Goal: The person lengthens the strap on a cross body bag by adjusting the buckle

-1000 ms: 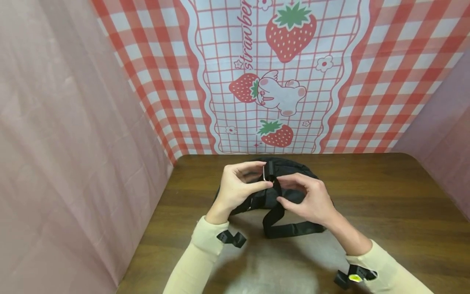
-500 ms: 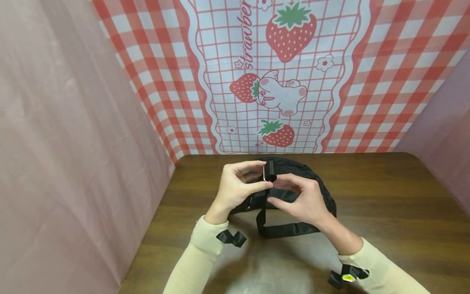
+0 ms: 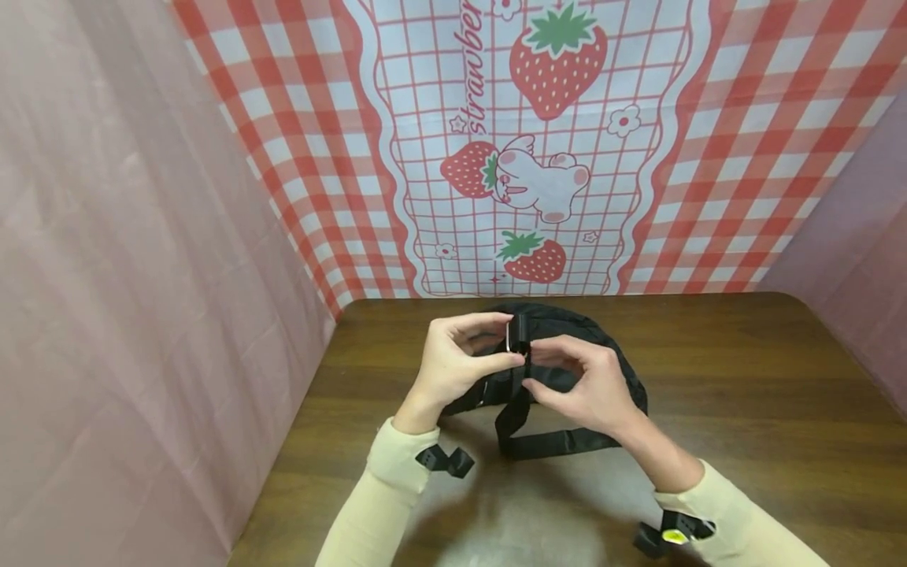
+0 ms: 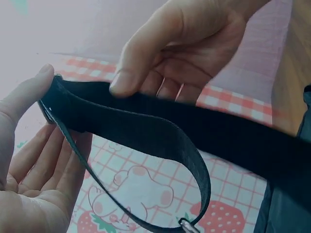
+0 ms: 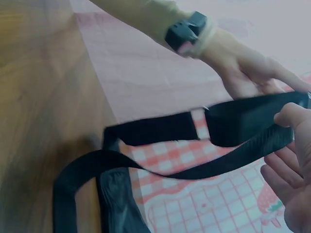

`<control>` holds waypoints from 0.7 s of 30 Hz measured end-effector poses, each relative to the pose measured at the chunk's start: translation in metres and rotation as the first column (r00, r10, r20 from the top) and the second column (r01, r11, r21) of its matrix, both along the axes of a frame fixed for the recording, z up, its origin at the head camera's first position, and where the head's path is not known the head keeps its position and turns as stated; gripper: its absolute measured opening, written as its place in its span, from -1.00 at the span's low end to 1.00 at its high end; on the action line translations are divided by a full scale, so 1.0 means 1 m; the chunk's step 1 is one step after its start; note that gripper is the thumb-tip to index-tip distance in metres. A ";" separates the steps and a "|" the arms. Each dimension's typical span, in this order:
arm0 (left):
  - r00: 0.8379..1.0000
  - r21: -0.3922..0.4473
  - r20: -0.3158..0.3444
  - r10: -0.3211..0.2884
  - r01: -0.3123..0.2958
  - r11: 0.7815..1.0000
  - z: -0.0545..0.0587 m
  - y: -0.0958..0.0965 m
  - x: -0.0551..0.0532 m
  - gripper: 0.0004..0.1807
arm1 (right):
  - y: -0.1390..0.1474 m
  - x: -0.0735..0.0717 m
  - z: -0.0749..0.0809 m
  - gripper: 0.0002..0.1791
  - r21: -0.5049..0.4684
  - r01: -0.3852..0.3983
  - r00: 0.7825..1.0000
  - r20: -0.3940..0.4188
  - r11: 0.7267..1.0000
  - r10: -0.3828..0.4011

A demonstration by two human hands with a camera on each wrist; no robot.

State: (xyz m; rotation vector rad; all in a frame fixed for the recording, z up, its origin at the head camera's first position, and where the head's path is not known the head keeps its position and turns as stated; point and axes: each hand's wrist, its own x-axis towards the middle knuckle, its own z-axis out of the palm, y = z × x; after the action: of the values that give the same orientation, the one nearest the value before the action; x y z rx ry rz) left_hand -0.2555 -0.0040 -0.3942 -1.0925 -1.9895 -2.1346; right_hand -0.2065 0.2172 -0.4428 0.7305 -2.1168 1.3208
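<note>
A black bag (image 3: 611, 346) lies on the table, its webbing strap (image 3: 560, 446) looping out toward the front. My left hand (image 3: 460, 356) holds up the strap's metal-edged slider buckle (image 3: 509, 337) between thumb and fingers. In the left wrist view the webbing (image 4: 141, 127) runs through that buckle and hangs in a loop with a metal ring (image 4: 187, 224) at its bottom. Just right of the buckle, my right hand (image 3: 594, 384) pinches the strap, thumb on the near face and fingers behind. The right wrist view shows another metal ring (image 5: 200, 124) farther along the strap.
The brown wooden table (image 3: 744, 394) extends on both sides of the bag. Behind it hangs a red checked cloth (image 3: 305, 142) with strawberries, and pink curtains (image 3: 142, 276) flank the table. A small black camera (image 3: 445, 460) sits on the left wrist.
My right hand has moved left toward the buckle, then slightly back right, its thumb still on the strap. The hanging strap loop has shifted left. My left hand has stayed nearly still.
</note>
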 end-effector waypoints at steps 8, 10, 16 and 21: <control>1.000 0.025 -0.015 -0.015 0.015 1.000 -0.008 -0.008 0.000 -0.51 | 0.019 0.002 0.005 -0.40 -0.044 -0.147 0.988 0.046 0.988 0.149; 1.000 0.037 -0.020 -0.021 0.022 0.999 -0.009 -0.008 0.000 -0.50 | 0.021 0.002 0.006 -0.41 -0.042 -0.147 0.987 0.053 0.988 0.149; 0.998 0.078 -0.047 -0.030 0.034 0.996 -0.013 -0.010 -0.001 -0.48 | 0.028 0.004 0.011 -0.41 0.016 -0.090 0.995 0.035 0.996 0.089; 0.997 0.133 -0.075 -0.036 0.046 0.990 -0.015 -0.009 -0.001 -0.47 | 0.033 0.007 0.014 -0.39 0.041 -0.101 0.993 0.068 0.994 0.098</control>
State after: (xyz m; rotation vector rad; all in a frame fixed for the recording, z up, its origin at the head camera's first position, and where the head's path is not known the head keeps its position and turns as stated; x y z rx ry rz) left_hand -0.2567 -0.0133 -0.4097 -1.1806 -1.7797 -2.1790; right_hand -0.1991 0.2500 -0.4288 0.8312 -2.1929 1.3712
